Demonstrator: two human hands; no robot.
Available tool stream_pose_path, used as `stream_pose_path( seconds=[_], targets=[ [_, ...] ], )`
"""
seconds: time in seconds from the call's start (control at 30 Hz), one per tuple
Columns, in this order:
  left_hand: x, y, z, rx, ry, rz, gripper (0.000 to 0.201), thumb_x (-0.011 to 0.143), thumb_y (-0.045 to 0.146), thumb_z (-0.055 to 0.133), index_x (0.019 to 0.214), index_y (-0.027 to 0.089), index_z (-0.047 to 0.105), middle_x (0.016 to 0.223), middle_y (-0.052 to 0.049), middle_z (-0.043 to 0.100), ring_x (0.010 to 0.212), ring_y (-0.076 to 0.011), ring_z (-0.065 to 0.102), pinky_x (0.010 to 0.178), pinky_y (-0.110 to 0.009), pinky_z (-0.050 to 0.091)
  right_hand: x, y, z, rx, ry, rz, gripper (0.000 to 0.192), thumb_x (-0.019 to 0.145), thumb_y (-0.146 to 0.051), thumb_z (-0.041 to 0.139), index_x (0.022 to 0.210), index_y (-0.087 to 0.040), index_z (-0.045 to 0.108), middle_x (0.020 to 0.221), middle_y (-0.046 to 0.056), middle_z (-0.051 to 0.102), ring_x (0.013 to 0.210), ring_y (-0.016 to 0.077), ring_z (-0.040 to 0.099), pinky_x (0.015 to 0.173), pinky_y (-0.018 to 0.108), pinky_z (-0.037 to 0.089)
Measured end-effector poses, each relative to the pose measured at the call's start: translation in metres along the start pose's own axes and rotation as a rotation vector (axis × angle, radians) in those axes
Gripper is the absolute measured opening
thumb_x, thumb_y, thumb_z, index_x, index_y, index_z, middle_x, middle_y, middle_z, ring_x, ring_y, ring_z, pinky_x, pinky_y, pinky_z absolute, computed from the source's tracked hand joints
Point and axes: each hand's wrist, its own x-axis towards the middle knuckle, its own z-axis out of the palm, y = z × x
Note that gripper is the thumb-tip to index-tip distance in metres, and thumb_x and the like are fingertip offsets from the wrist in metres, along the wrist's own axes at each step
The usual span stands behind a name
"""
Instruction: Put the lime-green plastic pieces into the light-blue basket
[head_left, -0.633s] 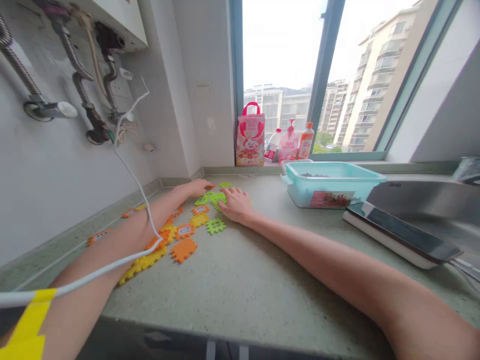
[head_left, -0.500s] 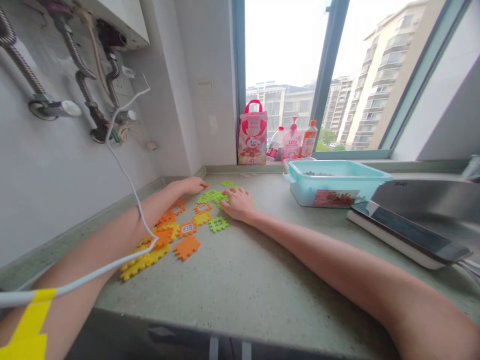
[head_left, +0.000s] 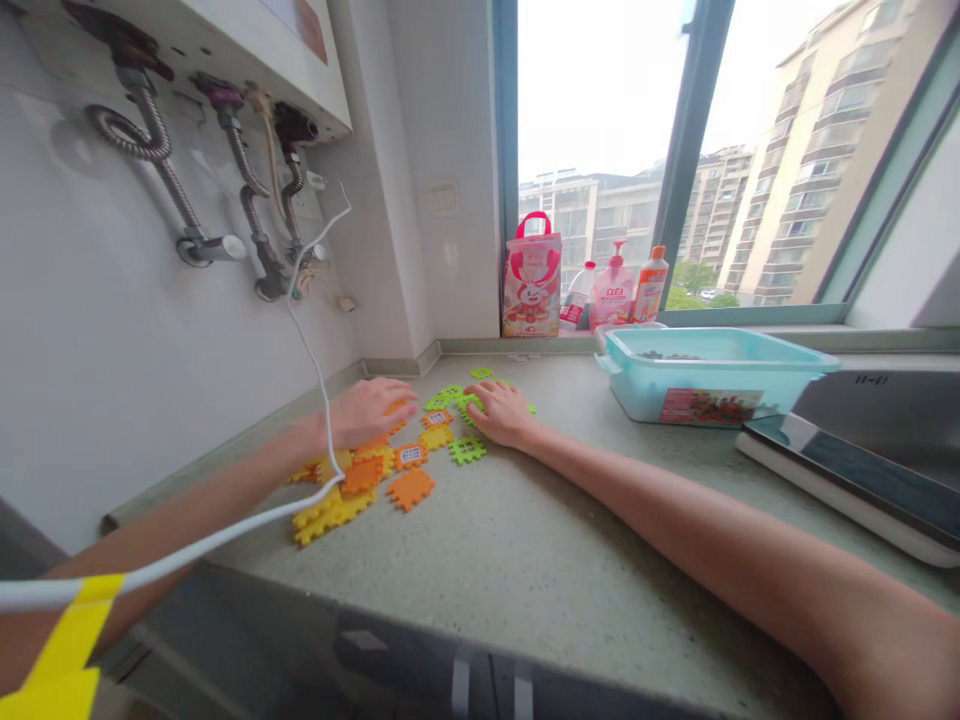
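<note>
My left hand (head_left: pixel 373 412), slightly blurred, reaches over a pile of orange and yellow interlocking plastic tiles. Its fingers are apart, and orange shows between them; whether it touches a tile I cannot tell. On the counter, my right hand (head_left: pixel 501 414) rests with bent, parted fingers on a cluster of green tiles, partly covering them. Nearer to me lie a green windowed tile (head_left: pixel 468 450), a yellow tile (head_left: pixel 436 438) and an orange tile (head_left: pixel 412 490). An orange tile with a white grid (head_left: pixel 411 456) sits beside the pile. Yellow tiles (head_left: pixel 330 515) lie at the pile's front.
A turquoise tub (head_left: pixel 720 345) with dark contents stands right, beside a dark-topped white device (head_left: pixel 847 480) by the steel sink (head_left: pixel 900 400). A pink bag (head_left: pixel 532 285) and several bottles line the windowsill. A white cable (head_left: pixel 225 540) crosses in front of my left arm.
My left hand has drawn back from the far corner toward the orange pile, its fingers spreading. My right hand stays on the green tiles. The view has shifted left.
</note>
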Motion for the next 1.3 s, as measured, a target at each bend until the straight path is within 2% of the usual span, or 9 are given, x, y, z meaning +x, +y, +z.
stream_pose_path(
  seconds=[0.1, 0.23, 0.63, 0.73, 0.83, 0.9, 1.0, 1.17, 1.3],
  targets=[
    [-0.031, 0.048, 0.011, -0.102, -0.066, 0.124, 0.077, 0.101, 0.075, 0.038, 0.164, 0.031, 0.039, 0.172, -0.003, 0.031, 0.158, -0.0265, 0.032, 0.130, -0.041, 0.026, 0.000, 0.001, 0.001, 0.035, -0.062, -0.125, 0.044, 0.104, -0.036, 0.048, 0.143, -0.025, 0.064, 0.148, 0.008, 0.063, 0.136, 0.0276, 0.056, 0.115, 0.046, 0.039],
    [-0.033, 0.071, 0.032, -0.134, -0.140, 0.145, 0.087, 0.097, 0.079, 0.043, 0.167, 0.028, 0.034, 0.173, -0.008, 0.026, 0.160, -0.0308, 0.025, 0.131, -0.048, 0.023, -0.001, 0.005, 0.000, 0.041, -0.173, -0.231, 0.050, 0.101, -0.033, 0.054, 0.150, -0.027, 0.059, 0.154, 0.009, 0.059, 0.140, 0.0281, 0.054, 0.119, 0.048, 0.037],
    [-0.027, 0.029, 0.028, -0.070, 0.041, 0.187, 0.056, 0.103, 0.058, 0.049, 0.146, 0.024, 0.061, 0.157, -0.008, 0.055, 0.146, -0.0292, 0.049, 0.124, -0.042, 0.031, -0.004, 0.009, -0.004, 0.059, -0.167, -0.270, 0.037, 0.098, -0.027, 0.056, 0.130, -0.025, 0.074, 0.143, 0.007, 0.068, 0.133, 0.0261, 0.060, 0.115, 0.045, 0.044],
    [-0.027, 0.009, 0.014, -0.003, 0.137, 0.049, 0.050, 0.106, 0.058, 0.043, 0.133, 0.025, 0.068, 0.142, -0.006, 0.068, 0.133, -0.0285, 0.058, 0.117, -0.042, 0.036, -0.004, 0.009, -0.006, 0.070, -0.177, -0.269, 0.037, 0.098, -0.027, 0.056, 0.130, -0.025, 0.074, 0.144, 0.006, 0.067, 0.134, 0.0258, 0.060, 0.116, 0.045, 0.044],
    [-0.037, -0.035, -0.001, 0.026, 0.092, -0.282, 0.041, 0.106, 0.047, 0.042, 0.117, 0.022, 0.073, 0.114, -0.002, 0.078, 0.103, -0.0234, 0.068, 0.094, -0.035, 0.048, -0.005, 0.009, -0.007, 0.065, -0.171, -0.270, 0.036, 0.097, -0.026, 0.057, 0.128, -0.026, 0.075, 0.144, 0.007, 0.067, 0.134, 0.0261, 0.060, 0.115, 0.046, 0.045],
    [-0.048, -0.068, -0.006, 0.030, 0.003, -0.339, 0.035, 0.101, 0.044, 0.053, 0.103, 0.019, 0.077, 0.087, -0.001, 0.079, 0.080, -0.0204, 0.067, 0.081, -0.030, 0.049, -0.005, 0.009, -0.006, 0.069, -0.168, -0.270, 0.035, 0.097, -0.025, 0.058, 0.128, -0.025, 0.075, 0.144, 0.007, 0.068, 0.134, 0.0268, 0.060, 0.115, 0.047, 0.045],
    [-0.063, -0.105, -0.004, -0.041, -0.138, -0.299, 0.028, 0.097, 0.039, 0.062, 0.105, 0.019, 0.079, 0.100, 0.000, 0.081, 0.086, -0.0185, 0.069, 0.083, -0.025, 0.049, -0.004, 0.009, -0.005, 0.082, -0.169, -0.267, 0.035, 0.097, -0.025, 0.058, 0.127, -0.024, 0.076, 0.143, 0.007, 0.068, 0.133, 0.0266, 0.061, 0.116, 0.046, 0.045],
    [-0.066, -0.120, 0.012, -0.080, -0.170, -0.224, 0.034, 0.099, 0.043, 0.061, 0.119, 0.020, 0.077, 0.124, -0.003, 0.077, 0.103, -0.0207, 0.068, 0.095, -0.027, 0.047, -0.003, 0.012, -0.002, 0.079, -0.171, -0.260, 0.035, 0.097, -0.025, 0.058, 0.128, -0.025, 0.075, 0.144, 0.006, 0.067, 0.135, 0.0268, 0.060, 0.117, 0.048, 0.044],
    [-0.058, -0.119, 0.012, -0.100, -0.151, -0.316, 0.041, 0.092, 0.053, 0.068, 0.113, 0.019, 0.079, 0.104, -0.002, 0.081, 0.085, -0.0182, 0.066, 0.080, -0.024, 0.046, -0.003, 0.014, -0.001, 0.080, -0.166, -0.274, 0.036, 0.096, -0.025, 0.058, 0.128, -0.024, 0.075, 0.143, 0.007, 0.068, 0.134, 0.0283, 0.060, 0.117, 0.049, 0.045]
  ],
)
